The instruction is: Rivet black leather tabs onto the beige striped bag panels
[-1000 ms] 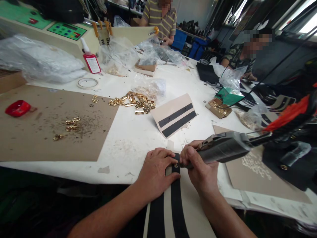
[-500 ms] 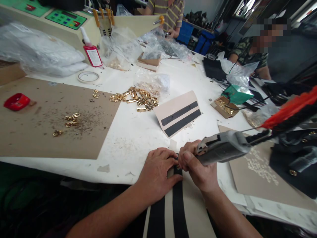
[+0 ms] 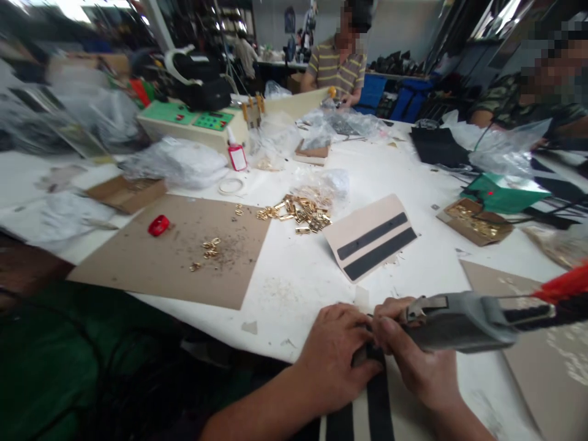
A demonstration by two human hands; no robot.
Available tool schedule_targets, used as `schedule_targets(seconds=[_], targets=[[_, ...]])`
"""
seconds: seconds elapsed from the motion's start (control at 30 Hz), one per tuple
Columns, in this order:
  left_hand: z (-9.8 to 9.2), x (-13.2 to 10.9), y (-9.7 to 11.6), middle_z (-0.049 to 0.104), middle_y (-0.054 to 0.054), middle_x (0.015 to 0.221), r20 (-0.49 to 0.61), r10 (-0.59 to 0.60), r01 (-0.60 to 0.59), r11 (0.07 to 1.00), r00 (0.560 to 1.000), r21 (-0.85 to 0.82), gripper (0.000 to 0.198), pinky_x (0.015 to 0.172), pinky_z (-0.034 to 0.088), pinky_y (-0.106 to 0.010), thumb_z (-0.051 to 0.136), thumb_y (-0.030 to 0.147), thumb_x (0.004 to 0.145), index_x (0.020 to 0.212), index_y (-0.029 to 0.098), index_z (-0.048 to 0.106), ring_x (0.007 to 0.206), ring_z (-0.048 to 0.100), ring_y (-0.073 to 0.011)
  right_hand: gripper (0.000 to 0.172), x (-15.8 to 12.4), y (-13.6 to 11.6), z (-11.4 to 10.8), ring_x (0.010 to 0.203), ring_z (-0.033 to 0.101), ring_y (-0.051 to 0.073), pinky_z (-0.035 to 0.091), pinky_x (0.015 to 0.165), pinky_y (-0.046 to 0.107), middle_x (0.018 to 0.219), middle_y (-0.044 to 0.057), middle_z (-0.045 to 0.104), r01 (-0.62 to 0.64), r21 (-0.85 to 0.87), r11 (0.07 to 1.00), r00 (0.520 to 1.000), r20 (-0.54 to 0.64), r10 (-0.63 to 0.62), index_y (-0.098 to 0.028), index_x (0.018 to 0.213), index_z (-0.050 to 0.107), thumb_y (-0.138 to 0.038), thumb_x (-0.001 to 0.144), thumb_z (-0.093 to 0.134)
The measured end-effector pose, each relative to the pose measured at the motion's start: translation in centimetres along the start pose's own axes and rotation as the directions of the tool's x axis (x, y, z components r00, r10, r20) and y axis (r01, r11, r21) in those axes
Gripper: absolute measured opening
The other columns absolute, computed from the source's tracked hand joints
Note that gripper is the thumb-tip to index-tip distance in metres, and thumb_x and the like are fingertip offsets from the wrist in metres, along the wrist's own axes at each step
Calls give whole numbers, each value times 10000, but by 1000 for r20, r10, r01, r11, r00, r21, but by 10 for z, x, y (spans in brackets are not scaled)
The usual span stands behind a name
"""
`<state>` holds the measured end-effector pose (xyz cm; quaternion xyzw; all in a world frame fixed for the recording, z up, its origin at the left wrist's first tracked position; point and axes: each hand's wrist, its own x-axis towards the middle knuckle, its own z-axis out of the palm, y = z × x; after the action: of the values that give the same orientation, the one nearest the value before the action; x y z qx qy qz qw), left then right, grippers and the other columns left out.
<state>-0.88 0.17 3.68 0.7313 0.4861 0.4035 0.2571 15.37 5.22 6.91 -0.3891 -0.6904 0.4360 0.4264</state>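
A beige panel with black strips (image 3: 380,398) slopes down from the table's front edge. My left hand (image 3: 337,355) holds its upper end, fingers bent over it and thumb pressed on a black strip. My right hand (image 3: 413,349) is wrapped round the front of a grey power screwdriver (image 3: 463,321), which lies nearly level, a red and black cord at its rear. The driver's tip and the spot under my fingertips are hidden. Just beyond my hands, a second beige panel with two dark strips (image 3: 374,236) rests on the table, and gold metal fittings (image 3: 305,211) lie piled past it.
On the left, a brown board (image 3: 184,282) bears a red tape roll (image 3: 158,225) and small gold rings (image 3: 211,246). A red glue bottle (image 3: 237,156) stands before a green-topped machine (image 3: 184,116). A carton of gold parts (image 3: 478,220) sits right. Two people work across the table.
My view has swung left and up, so the table's things appear farther right and lower. Both hands keep their places on the panel and the screwdriver.
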Motion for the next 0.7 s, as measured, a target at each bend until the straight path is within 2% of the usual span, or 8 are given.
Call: schedule_targets(seconds=[0.1,0.2,0.27,0.33,0.4,0.5,0.57,0.7], targets=[[-13,-21,7,730,-54,1226,-41,100,-99,995,994,27,254,1124,433,-362,717,230,879,1128,178,717,1191,632,-207,310,-5,-7,-1,634,581,161,481,603,276,690,39,607,-44,10,999,998,-52,44,-169,777,622,-431,922,702],[-26,-45,16,728,-76,1278,119,230,-241,967,966,86,304,1222,365,-331,691,272,911,1183,138,703,1220,661,-190,341,-7,-13,1,553,533,148,471,547,276,612,11,553,-106,114,988,987,-107,119,-163,815,619,-471,884,748],[-32,-56,21,692,-90,1358,236,245,-278,953,940,118,318,1273,300,-333,632,275,952,1228,128,687,1284,635,-185,369,-6,-15,2,523,510,142,459,504,272,591,-5,532,-129,258,958,973,-153,172,-160,854,611,-487,854,780],[-35,-63,24,653,-90,1423,298,220,-274,949,929,156,330,1286,281,-332,523,183,970,1257,134,679,1348,592,-170,398,-5,-16,0,517,505,134,451,479,261,604,-18,532,-105,439,892,947,-230,225,-159,911,605,-474,810,827],[-37,-64,25,627,-88,1462,343,215,-287,942,914,173,422,1290,271,-325,460,92,927,1290,135,671,1391,557,-164,423,-8,-16,-4,522,507,122,462,485,250,626,-36,534,-50,594,803,908,-307,283,-170,942,585,-433,769,868],[-36,-63,25,582,-123,1509,412,243,-337,926,878,172,428,1301,248,-343,509,148,928,1328,109,656,1425,528,-203,451,-19,-15,-13,562,540,119,507,532,255,669,-44,557,20,679,733,862,-383,331,-184,948,558,-385,735,901],[-35,-62,27,578,-131,1512,430,237,-342,921,871,186,422,1299,260,-370,555,221,943,1340,119,655,1421,532,-224,478,-29,-17,-20,616,582,133,535,571,266,709,-30,588,9,665,747,878,-363,313,-178,975,572,-408,725,909],[-35,-60,33,581,-60,1518,410,117,-238,936,905,258,458,1254,351,-429,539,182,923,1363,206,663,1466,479,-246,480,-35,-31,-27,701,625,164,537,599,263,727,11,617,-73,514,855,972,-156,176,-150,976,618,-519,778,853]])
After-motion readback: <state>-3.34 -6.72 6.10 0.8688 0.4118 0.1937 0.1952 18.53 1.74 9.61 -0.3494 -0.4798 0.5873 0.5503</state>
